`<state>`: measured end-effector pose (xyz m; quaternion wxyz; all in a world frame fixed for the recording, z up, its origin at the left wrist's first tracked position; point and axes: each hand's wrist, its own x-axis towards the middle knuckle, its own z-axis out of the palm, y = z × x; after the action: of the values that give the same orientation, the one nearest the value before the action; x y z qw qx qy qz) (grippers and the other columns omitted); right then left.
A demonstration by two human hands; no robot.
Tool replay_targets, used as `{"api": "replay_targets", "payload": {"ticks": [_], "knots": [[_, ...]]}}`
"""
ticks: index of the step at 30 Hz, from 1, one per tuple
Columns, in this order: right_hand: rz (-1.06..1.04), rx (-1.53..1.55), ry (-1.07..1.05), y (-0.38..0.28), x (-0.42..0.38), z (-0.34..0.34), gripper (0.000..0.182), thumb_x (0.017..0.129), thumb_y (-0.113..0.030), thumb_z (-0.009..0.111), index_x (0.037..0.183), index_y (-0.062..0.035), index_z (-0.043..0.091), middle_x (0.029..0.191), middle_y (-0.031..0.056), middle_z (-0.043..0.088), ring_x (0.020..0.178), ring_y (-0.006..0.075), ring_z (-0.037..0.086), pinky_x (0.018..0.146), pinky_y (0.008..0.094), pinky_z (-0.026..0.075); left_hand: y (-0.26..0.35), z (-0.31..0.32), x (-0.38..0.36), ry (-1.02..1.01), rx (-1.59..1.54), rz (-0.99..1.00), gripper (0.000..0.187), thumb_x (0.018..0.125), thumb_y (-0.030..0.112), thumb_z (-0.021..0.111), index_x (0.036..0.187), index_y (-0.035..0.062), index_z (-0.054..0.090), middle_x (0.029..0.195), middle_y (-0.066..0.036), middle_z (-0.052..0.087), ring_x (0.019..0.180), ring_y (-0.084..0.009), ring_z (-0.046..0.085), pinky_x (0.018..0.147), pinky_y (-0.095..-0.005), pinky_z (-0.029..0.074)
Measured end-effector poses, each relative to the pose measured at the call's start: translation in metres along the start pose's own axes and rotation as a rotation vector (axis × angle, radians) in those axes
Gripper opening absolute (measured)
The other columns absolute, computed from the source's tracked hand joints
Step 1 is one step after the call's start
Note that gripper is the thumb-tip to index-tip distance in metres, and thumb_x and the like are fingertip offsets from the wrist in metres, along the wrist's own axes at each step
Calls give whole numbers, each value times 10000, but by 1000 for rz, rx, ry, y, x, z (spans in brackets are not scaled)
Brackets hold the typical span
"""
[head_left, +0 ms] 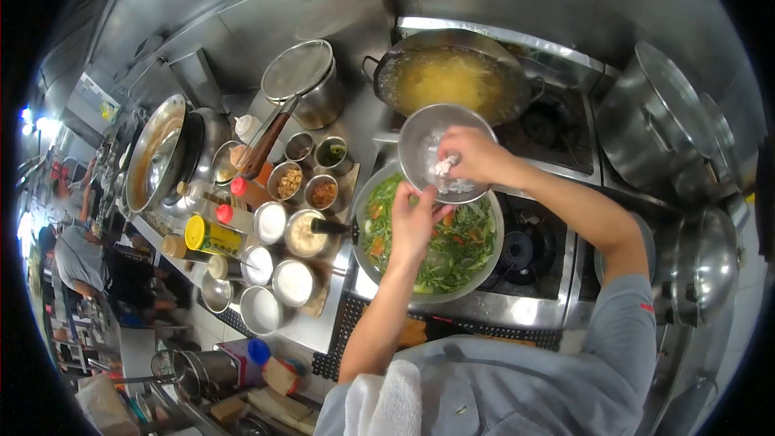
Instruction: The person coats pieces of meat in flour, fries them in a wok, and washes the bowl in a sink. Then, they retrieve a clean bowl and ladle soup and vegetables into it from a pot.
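A metal bowl (419, 131) with white powder inside is held tilted above a wide pan (494, 262) of green leaves and orange pieces (432, 252). My left hand (413, 222) grips the near rim of this bowl. Inside the bowl, the fingers of my right hand (470, 155) are pinched on a pale, powder-coated piece (444, 165). The pan's black handle (329, 227) points left. Behind the bowl, a large wok (387, 85) holds bubbling yellow liquid (448, 77).
Left of the pan stand several metal cups with white contents (293, 282), a yellow can (202, 234), bottles and a lidded pot (316, 97). Large pots (646, 125) stand at the right. Other people (81, 254) are at the far left.
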<state>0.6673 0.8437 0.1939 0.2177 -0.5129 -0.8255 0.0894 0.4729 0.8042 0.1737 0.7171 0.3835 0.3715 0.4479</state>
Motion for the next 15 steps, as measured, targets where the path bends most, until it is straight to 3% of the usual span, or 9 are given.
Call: {"api": "replay_targets", "payload": {"ticks": [2, 3, 4, 6, 8, 10, 14, 15], "knots": [[40, 204, 58, -2, 6, -20, 301, 632, -97, 724, 930, -78, 677, 910, 129, 593, 865, 316, 604, 754, 408, 493, 0, 0, 5, -32, -96, -52, 127, 959, 107, 534, 956, 48, 422, 1040, -165, 609, 863, -268, 678, 731, -274, 570], [86, 214, 65, -4, 8, -31, 275, 665, -43, 718, 935, -34, 666, 911, 105, 632, 859, 235, 626, 764, 329, 493, 0, 1, 7, -33, -97, -49, 127, 959, 107, 534, 956, 48, 422, 1040, -165, 609, 863, -268, 678, 731, -274, 570], [85, 212, 66, -2, 12, -42, 275, 665, -43, 718, 935, -34, 666, 911, 105, 632, 859, 235, 626, 764, 329, 493, 0, 2, 9, -32, -98, -71, 130, 958, 105, 536, 964, 47, 420, 1048, -171, 608, 866, -277, 679, 726, -272, 568], [299, 548, 11, 7, 21, -68, 269, 700, -9, 707, 962, 10, 645, 917, 93, 668, 857, 160, 638, 754, 281, 499, 0, 5, 13, -41, -97, -91, 134, 957, 103, 537, 972, 47, 417, 1055, -177, 606, 869, -286, 680, 721, -271, 567], [313, 424, 100, 7, 29, -101, 268, 735, 15, 685, 994, 43, 624, 906, 88, 677, 837, 123, 635, 731, 255, 503, -1, 5, 13, -13, -75, -107, 135, 955, 108, 546, 988, 47, 430, 1065, -162, 603, 892, -283, 675, 724, -275, 564], [330, 445, 186, 27, 37, -122, 255, 745, -10, 680, 990, 32, 625, 893, 84, 672, 784, 135, 645, 680, 268, 509, 0, -1, 5, -3, -60, -98, 148, 953, 114, 551, 973, 52, 418, 1075, -177, 598, 919, -293, 670, 743, -294, 576], [425, 369, 245, 95, 53, -120, 288, 701, -110, 736, 963, -8, 676, 867, 116, 680, 797, 187, 657, 736, 331, 519, 1, -27, -28, 73, -6, -101, 155, 949, 129, 566, 979, 53, 434, 1064, -166, 595, 929, -280, 666, 754, -319, 591], [519, 193, 221, 118, 58, -108, 299, 695, -130, 752, 969, -29, 688, 885, 127, 687, 814, 213, 664, 744, 349, 522, 1, -36, -40, 79, -4, -102, 152, 948, 130, 571, 993, 50, 450, 1057, -151, 596, 914, -261, 664, 751, -321, 591]]}}
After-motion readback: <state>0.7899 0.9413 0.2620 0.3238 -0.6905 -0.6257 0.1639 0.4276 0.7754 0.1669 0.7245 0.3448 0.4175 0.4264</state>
